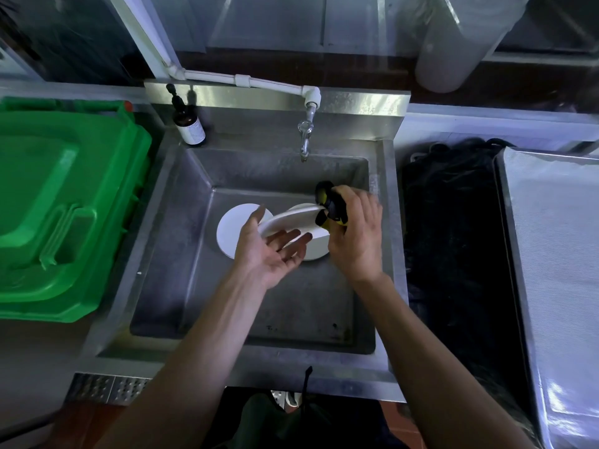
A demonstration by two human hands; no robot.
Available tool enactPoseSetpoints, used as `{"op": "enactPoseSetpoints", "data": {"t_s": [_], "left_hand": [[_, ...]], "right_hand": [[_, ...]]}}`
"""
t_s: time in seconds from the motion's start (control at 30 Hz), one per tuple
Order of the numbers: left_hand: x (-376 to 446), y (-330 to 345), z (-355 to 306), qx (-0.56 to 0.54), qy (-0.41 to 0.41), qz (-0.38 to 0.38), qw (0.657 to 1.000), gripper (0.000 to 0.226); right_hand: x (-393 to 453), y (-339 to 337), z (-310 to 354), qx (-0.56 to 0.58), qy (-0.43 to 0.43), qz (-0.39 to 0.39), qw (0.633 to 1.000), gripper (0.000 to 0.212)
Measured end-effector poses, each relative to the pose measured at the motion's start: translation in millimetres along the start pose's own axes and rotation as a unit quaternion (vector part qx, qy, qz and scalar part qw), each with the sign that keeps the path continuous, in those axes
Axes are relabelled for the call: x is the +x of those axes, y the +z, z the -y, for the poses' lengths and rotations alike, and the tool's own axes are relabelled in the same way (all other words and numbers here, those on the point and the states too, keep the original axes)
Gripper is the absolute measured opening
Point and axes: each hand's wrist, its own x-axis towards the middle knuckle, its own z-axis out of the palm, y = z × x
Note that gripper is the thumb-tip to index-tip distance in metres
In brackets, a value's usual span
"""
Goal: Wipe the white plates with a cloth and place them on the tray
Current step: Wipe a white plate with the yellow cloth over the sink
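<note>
Fingers of our left hand (pixel 270 251) lie nearly straight under the round white plate (pixel 288 219), cradling it tilted above the steel sink (pixel 181 202) at the centre of the frame. Our right hand (pixel 355 231) is curled around the bunched black-and-yellow cloth (pixel 330 205), pressing it on the plate's right rim. Two more white plates (pixel 231 228) lie flat on the sink floor beneath. At the frame's right edge waits the grey metal tray (pixel 557 254). We judge the flat, unclamped support risky: a hard wipe could slide the plate off onto the plates below.
</note>
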Motion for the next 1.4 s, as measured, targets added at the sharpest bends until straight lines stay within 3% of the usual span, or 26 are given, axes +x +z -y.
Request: {"op": "enactPoseSetpoints", "data": {"t_s": [0.1,0.23,0.37,0.47,0.6,0.7,0.8,1.03,1.13,1.23,1.4], "left_hand": [[-1,4,-3,-0.025,0.014,0.001,1.0,0.049],[0,0,1,-0.08,0.028,0.015,0.996,0.042],[2,-7,-2,-0.088,0.065,0.005,0.994,0.031],[4,-9,-3,-0.054,0.102,-0.009,0.993,0.036],[5,-11,0,-0.03,0.131,-0.038,0.99,0.032],[4,-16,2,0.0,0.142,-0.029,0.989,0.029],[1,-21,4,0.03,0.147,0.004,0.989,0.024],[0,-20,3,0.086,0.176,0.071,0.978,0.034],[-1,-18,3,0.079,0.179,0.072,0.978,0.038],[-2,-13,5,0.072,0.185,0.07,0.978,0.037],[2,-8,10,0.074,0.197,0.045,0.977,0.037]], "right_hand": [[-10,0,0,0.004,0.003,0.007,1.0,0.042],[-21,1,-7,0.01,0.001,0.044,0.999,0.044],[-30,-1,-18,0.036,0.024,0.134,0.99,0.065],[-32,-3,-17,0.062,0.01,0.206,0.977,0.068],[-27,2,0,0.151,0.137,0.265,0.943,0.07],[-20,5,10,0.198,0.228,0.256,0.918,0.075],[-14,5,15,0.214,0.263,0.231,0.912,0.072],[-11,11,23,0.173,0.202,0.232,0.936,0.064],[-14,15,28,0.163,0.221,0.23,0.934,0.056],[-23,19,30,0.051,0.13,0.236,0.962,0.045],[-35,18,33,0.023,0.127,0.269,0.955,0.051]]}}
